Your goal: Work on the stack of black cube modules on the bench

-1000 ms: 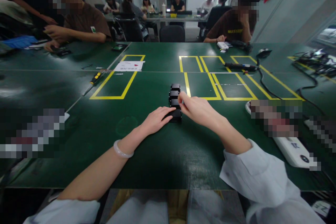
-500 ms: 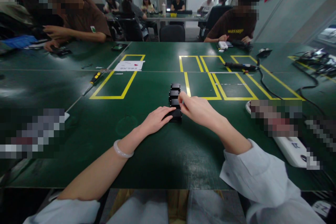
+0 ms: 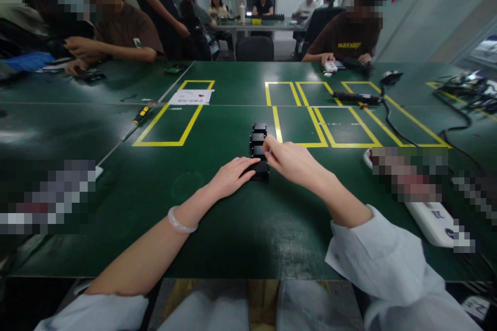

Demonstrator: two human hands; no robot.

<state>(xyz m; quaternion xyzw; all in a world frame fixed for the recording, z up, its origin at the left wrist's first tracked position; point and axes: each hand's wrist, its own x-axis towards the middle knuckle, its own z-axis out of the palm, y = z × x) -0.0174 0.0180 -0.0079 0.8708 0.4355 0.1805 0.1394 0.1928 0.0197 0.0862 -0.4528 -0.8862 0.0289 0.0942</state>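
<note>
Several small black blocks stand in a row running away from me on the green table. My left hand comes in from the left and holds the nearest black block, thumb and forefinger reaching over its left side and top. At the right side of the row is my right hand, its thumb and forefinger closed in a pinch by the blocks. Whatever sits in that pinch is hidden or too small to make out.
Yellow tape rectangles mark the table. A yellow-black screwdriver and a white paper lie left. To the right are a white device, a black stick-shaped tool and cables. Co-workers sit opposite.
My hands and the blocks show no visible movement. A standing person in dark clothes has come into view behind the table at the back left.
</note>
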